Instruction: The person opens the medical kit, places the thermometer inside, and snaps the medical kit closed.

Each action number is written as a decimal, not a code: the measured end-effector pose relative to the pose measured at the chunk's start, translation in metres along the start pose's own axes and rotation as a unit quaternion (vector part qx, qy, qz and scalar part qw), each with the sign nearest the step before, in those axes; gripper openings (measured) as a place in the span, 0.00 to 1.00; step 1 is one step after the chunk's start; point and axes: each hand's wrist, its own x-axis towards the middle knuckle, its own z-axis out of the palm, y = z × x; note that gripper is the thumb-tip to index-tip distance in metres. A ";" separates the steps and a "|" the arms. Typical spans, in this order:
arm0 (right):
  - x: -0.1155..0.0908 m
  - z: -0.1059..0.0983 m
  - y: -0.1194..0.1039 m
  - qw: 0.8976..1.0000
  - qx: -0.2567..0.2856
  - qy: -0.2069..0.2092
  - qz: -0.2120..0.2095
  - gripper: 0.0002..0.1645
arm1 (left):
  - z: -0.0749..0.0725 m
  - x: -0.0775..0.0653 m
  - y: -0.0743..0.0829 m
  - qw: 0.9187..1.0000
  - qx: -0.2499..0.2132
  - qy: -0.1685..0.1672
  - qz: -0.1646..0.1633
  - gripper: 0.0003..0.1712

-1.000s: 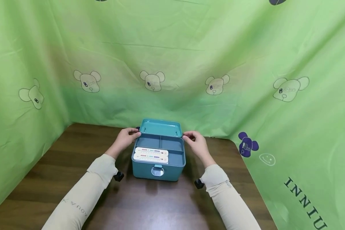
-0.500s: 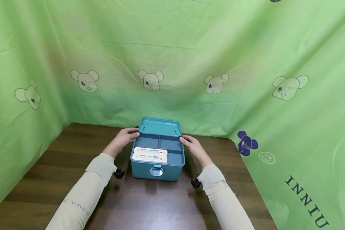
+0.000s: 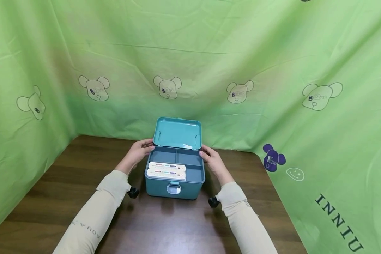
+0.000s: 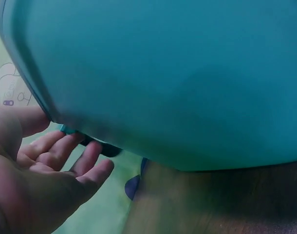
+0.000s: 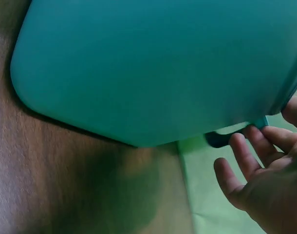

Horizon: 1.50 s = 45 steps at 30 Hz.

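A teal storage box (image 3: pixel 171 190) stands on the table with its lid (image 3: pixel 177 132) raised at the back, tilted away. Two long white packs (image 3: pixel 166 173) with small coloured labels lie side by side in the front of its divided grey-blue tray (image 3: pixel 195 173). My left hand (image 3: pixel 139 151) is at the rear left corner, thumb by the rim and fingers behind the lid. At the rear right corner my right hand (image 3: pixel 212 158) has the same hold. Both wrist views show curled fingers near a dark handle (image 4: pixel 110 149) beyond the box's side.
A brown wooden table (image 3: pixel 92 165) carries the box. Close behind it hangs a green cloth (image 3: pixel 203 56) printed with bear heads, which also runs along both sides. A clear latch (image 3: pixel 173 189) hangs at the box's front.
The lid has swung up from lying low at the back to a steeper angle. The right hand has shifted slightly towards the box; the left hand and the white packs stay put.
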 end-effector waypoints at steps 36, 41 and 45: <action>-0.007 0.023 -0.008 0.969 -0.103 0.197 -0.112 0.26 | 0.009 -0.009 0.002 0.993 -0.043 0.099 0.054 0.27; -0.008 0.024 -0.007 0.962 -0.121 0.214 -0.118 0.24 | 0.007 -0.009 -0.003 0.993 -0.051 0.091 0.056 0.27; -0.007 0.024 -0.007 0.956 -0.134 0.224 -0.132 0.22 | 0.007 -0.009 -0.006 0.991 -0.049 0.095 0.081 0.26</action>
